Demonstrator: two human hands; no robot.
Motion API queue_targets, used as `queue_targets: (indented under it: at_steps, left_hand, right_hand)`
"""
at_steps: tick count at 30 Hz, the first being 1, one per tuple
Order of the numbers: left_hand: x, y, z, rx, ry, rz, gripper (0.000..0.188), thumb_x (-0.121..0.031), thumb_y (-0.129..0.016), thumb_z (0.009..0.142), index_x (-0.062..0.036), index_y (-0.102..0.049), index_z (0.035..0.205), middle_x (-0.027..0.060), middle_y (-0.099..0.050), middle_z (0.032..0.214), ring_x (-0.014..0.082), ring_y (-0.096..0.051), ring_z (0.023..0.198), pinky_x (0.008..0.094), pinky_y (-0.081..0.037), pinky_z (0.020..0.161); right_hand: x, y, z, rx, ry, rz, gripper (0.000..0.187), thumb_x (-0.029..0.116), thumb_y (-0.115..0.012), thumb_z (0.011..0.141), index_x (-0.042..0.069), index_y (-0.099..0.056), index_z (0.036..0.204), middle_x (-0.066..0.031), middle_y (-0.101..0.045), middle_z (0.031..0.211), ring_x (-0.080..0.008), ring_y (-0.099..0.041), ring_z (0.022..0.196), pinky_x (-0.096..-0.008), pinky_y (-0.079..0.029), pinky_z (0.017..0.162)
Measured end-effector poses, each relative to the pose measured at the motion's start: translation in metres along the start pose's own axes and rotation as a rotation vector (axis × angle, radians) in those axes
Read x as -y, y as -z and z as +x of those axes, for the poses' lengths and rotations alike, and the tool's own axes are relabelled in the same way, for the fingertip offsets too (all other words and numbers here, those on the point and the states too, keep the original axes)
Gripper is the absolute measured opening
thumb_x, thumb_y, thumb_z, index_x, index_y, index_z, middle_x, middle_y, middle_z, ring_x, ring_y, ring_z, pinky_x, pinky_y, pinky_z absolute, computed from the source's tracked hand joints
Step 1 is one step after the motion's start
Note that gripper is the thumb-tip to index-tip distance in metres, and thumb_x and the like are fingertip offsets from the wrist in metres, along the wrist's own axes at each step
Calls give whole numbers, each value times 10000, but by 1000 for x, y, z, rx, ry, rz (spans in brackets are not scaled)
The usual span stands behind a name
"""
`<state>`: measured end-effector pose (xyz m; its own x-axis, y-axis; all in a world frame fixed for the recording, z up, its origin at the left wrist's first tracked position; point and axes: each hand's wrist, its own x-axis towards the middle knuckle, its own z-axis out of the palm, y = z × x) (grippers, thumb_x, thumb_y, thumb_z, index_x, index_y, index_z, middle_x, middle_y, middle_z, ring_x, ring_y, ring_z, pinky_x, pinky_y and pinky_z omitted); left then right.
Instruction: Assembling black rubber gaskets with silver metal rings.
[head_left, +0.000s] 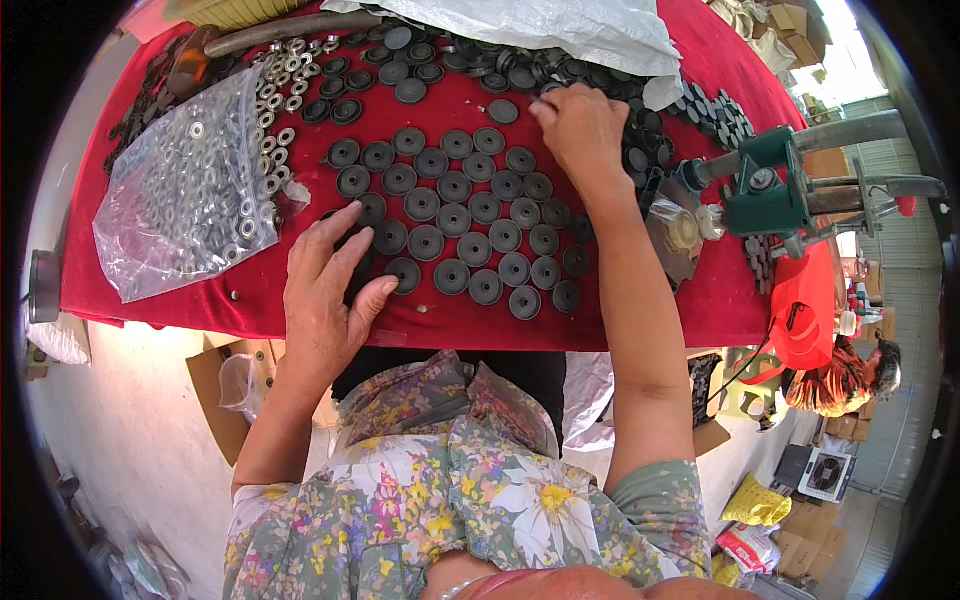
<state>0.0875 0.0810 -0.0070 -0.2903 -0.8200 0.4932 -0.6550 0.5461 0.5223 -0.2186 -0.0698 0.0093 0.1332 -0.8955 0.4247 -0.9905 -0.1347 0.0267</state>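
Observation:
Several round black discs with a centre hole (454,187) lie in loose rows on the red cloth (300,215). My left hand (328,285) is open at the left edge of these rows, thumb and fingers apart; its fingertips rest on or beside the outermost discs and hide some of them. At the back right, my right hand (582,130) reaches into a heap of black discs (520,78), fingers bent and drawn together. What lies under those fingertips is hidden. One flat disc (502,111) lies alone just left of the right hand.
A clear plastic bag of metal bearings (190,190) lies at the left, with loose bearings (272,150) spilled alongside. White sacking (540,30) covers part of the heap. A green metal press (765,185) stands at the right, near a red bag (803,310) hanging at the table edge.

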Motion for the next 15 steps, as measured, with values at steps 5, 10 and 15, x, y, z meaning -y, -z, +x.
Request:
queue_targets:
  at_steps: [5, 10, 15]
  left_hand:
    - [0, 2, 0, 3, 3, 3, 496, -334, -735, 877, 40, -630, 1185, 214, -564, 1346, 380, -559, 1208, 438, -457, 1011]
    - [2, 1, 0, 7, -15, 22, 486, -326, -731, 882, 35, -631, 1191, 208, -565, 1348, 375, -561, 1209, 432, -459, 1012]
    - [0, -1, -1, -1, -5, 11, 478, -320, -732, 883, 25, -632, 1199, 201, -568, 1348, 365, -563, 1212, 419, -466, 1009]
  right_hand:
    - [-14, 29, -12, 184, -276, 391, 291, 382, -639, 905, 142, -767, 1008, -92, -729, 988, -313, -660, 999, -476, -391, 941]
    - [-6, 50, -27, 429, -323, 319, 314, 341, -719, 858, 64, -757, 1002, -107, -749, 904, -270, -704, 885, -379, -517, 823]
    - [-19, 43, -37, 306, -298, 375, 276, 353, -697, 880, 154, -755, 1061, -88, -740, 993, -304, -671, 1007, -456, -377, 973]
